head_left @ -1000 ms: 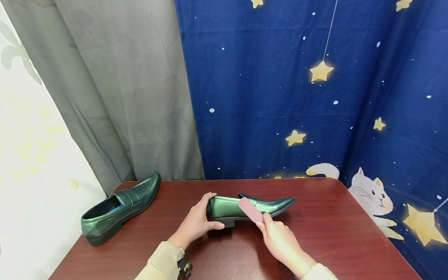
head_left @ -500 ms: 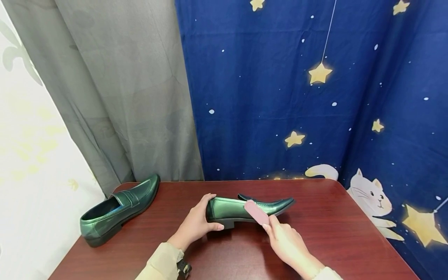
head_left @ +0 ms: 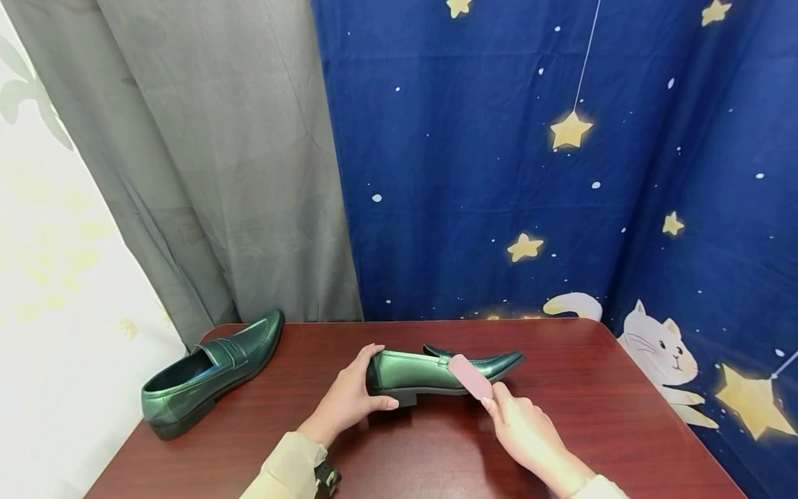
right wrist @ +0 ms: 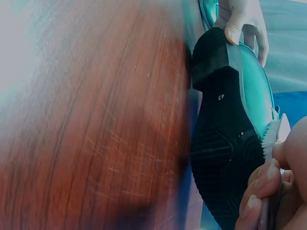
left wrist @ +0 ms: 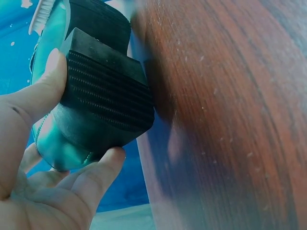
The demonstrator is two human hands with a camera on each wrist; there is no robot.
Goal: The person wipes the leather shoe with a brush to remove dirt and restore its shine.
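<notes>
A green loafer (head_left: 411, 371) lies tilted on its side at mid-table, toe to the right, its dark sole (right wrist: 223, 115) facing the wrist cameras. Round its heel end, my left hand (head_left: 349, 395) grips it; in the left wrist view the thumb lies by the ridged heel block (left wrist: 108, 91) and the fingers curl under the back. My right hand (head_left: 530, 433) holds a pink brush (head_left: 470, 376) by its handle. White bristles (right wrist: 270, 139) touch the shoe's green side near the front part in the right wrist view.
A second green loafer (head_left: 212, 374) stands at the left end of the brown table (head_left: 623, 416), toe toward the back. Grey and blue star-patterned curtains (head_left: 486, 173) hang behind the table's back edge.
My right hand and the brush have moved to the right along the shoe's side, toward the toe. My left hand keeps its grip on the heel, and the shoe has stayed in place.
</notes>
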